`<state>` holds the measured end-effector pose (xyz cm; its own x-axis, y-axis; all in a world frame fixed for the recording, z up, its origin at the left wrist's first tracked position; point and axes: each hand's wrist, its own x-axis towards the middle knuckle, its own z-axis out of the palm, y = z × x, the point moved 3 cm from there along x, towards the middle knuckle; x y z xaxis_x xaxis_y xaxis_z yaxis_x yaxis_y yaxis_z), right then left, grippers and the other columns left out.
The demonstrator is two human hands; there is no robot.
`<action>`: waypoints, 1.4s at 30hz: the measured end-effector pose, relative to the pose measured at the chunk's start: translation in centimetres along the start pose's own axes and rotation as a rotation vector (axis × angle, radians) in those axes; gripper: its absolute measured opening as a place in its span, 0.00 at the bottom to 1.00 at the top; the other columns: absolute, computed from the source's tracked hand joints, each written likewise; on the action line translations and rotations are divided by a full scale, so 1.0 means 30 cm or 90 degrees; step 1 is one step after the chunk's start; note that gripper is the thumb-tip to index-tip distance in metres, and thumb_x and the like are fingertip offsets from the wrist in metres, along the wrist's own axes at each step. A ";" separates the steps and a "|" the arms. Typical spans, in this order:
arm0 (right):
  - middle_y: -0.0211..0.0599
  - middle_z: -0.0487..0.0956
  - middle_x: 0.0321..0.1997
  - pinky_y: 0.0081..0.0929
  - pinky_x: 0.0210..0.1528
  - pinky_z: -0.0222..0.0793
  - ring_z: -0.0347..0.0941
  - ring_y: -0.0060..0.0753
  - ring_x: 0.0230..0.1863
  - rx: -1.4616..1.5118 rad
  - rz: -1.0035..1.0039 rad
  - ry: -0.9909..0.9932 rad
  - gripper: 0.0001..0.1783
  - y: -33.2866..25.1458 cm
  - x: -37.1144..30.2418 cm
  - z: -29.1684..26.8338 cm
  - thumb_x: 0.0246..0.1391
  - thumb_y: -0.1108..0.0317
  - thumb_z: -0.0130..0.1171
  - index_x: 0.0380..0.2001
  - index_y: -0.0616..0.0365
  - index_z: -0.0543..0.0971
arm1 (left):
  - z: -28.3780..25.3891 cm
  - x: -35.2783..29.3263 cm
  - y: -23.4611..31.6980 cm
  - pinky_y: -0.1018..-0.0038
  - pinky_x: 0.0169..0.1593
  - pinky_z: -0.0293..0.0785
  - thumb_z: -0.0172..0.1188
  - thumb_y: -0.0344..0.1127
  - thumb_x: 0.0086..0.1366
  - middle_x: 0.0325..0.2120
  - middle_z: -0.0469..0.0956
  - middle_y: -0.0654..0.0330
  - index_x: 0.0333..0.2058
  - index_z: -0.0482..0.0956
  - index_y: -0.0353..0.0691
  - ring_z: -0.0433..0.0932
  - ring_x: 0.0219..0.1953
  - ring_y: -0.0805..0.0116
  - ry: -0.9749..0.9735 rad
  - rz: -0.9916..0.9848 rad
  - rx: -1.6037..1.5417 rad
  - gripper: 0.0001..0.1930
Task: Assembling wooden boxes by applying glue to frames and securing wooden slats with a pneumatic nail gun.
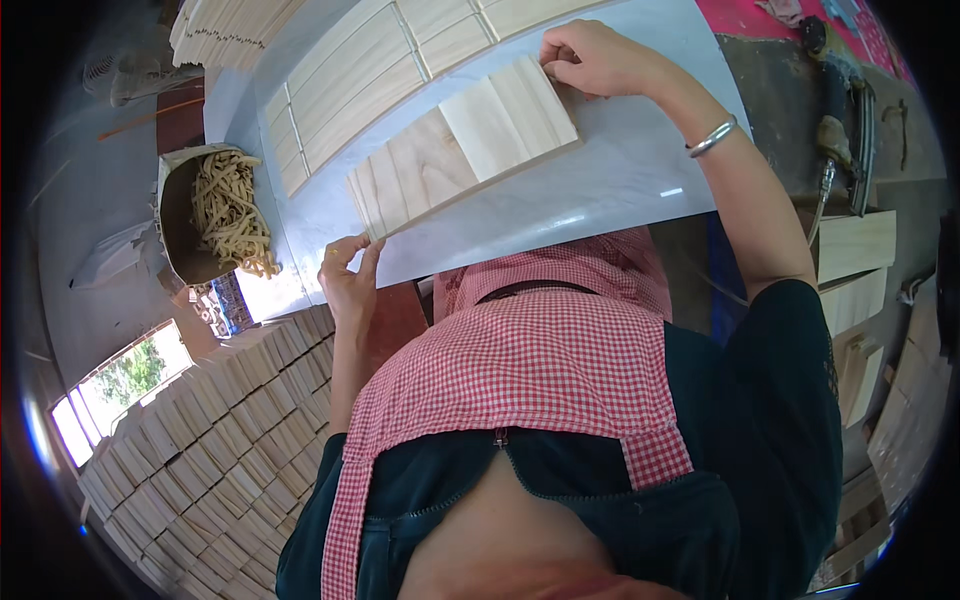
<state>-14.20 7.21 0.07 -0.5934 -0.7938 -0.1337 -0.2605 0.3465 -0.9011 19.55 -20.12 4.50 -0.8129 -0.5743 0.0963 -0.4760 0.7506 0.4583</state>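
Observation:
A pale wooden board point(412, 172) lies at a slant on a white-grey tabletop point(600, 192). It shows two sections of different grain that meet at a line near its middle; whether they are one piece or two I cannot tell. My left hand point(348, 280) pinches the board's near left corner between thumb and fingers. At the far right end, my right hand point(600, 62) has its fingers curled against the board's edge, with some fingertips hidden. Just beyond the board lie larger pale wooden panels point(355, 95) with light strips across them.
An open carton point(182, 225) of curled tan strips point(232, 205) stands left of the panels. Stacked wood pieces point(210, 440) fill the lower left, and more thin boards point(225, 35) are piled at the back. A hosed tool point(832, 130) and wooden blocks point(857, 245) are at right.

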 end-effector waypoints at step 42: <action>0.32 0.78 0.33 0.27 0.33 0.71 0.74 0.32 0.28 -0.307 -0.091 0.428 0.05 -0.142 -0.131 0.174 0.55 0.71 0.65 0.35 0.58 0.83 | 0.371 0.255 0.604 0.46 0.69 0.57 0.77 0.43 0.38 0.57 0.73 0.45 0.31 0.71 0.44 0.69 0.62 0.46 -0.101 0.412 -0.076 0.25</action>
<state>-6.78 6.24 2.26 -0.8174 -0.4318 0.3813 -0.5744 0.5618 -0.5953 0.97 -7.29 3.71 -0.9654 0.0407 0.2575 0.1565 0.8805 0.4475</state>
